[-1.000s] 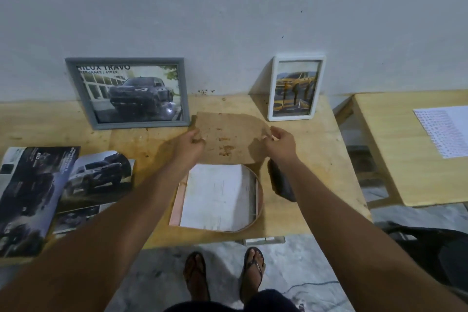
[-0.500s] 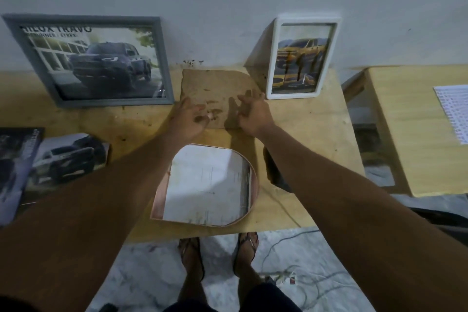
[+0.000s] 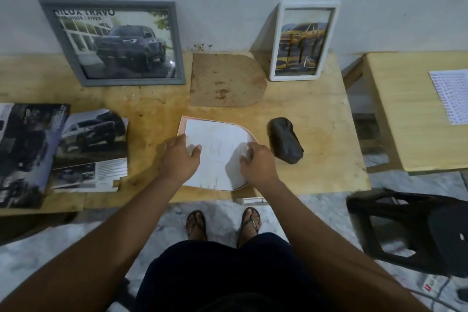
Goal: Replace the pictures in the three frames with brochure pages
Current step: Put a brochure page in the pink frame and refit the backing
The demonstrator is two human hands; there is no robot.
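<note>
The left hand (image 3: 181,157) rests with loosely spread fingers on the left edge of the white sheet (image 3: 217,149) lying in the pink arched frame (image 3: 181,124). The right hand (image 3: 258,162) curls its fingertips at the sheet's right edge, though I cannot tell whether they pinch it. Beyond them on the table (image 3: 157,109) lies the brown backing board (image 3: 225,81), between the grey frame (image 3: 114,40) and white frame (image 3: 304,40) leaning on the wall, with brochure pages (image 3: 91,149) to the left.
</note>
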